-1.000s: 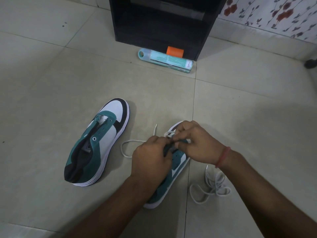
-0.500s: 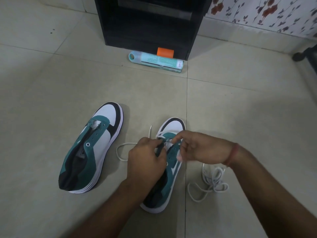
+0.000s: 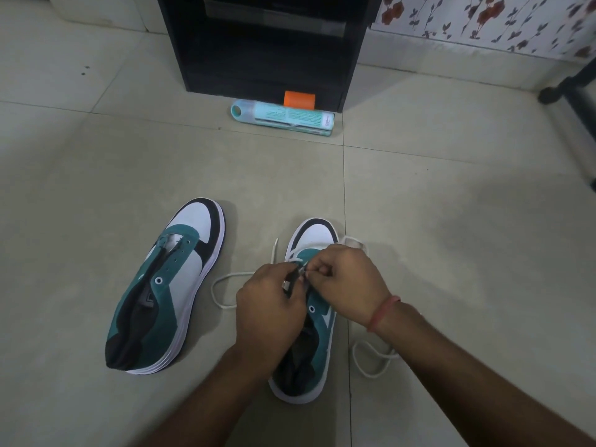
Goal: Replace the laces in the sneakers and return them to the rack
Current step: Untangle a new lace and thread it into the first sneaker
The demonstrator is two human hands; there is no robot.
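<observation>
Two teal, white and black sneakers stand on the tiled floor. The left sneaker (image 3: 167, 285) has bare eyelets and no lace. Both hands work over the right sneaker (image 3: 314, 240). My left hand (image 3: 269, 304) grips the sneaker's tongue and eyelet flap. My right hand (image 3: 348, 282) pinches the white lace (image 3: 222, 290) at an eyelet near the toe end. One end of the lace loops out to the left on the floor. Beside my right forearm lies a second lace bundle (image 3: 371, 359). The black rack (image 3: 267, 43) stands at the far middle.
A teal tube-shaped package (image 3: 283, 117) and an orange object (image 3: 299, 99) lie on the floor against the rack's base. A dark furniture leg (image 3: 571, 88) stands at the far right. A floral wall runs along the back right.
My right hand has drawn back from the toe toward the eyelets and curled tighter on the lace. The view has shifted, so the shoes sit lower in frame.
</observation>
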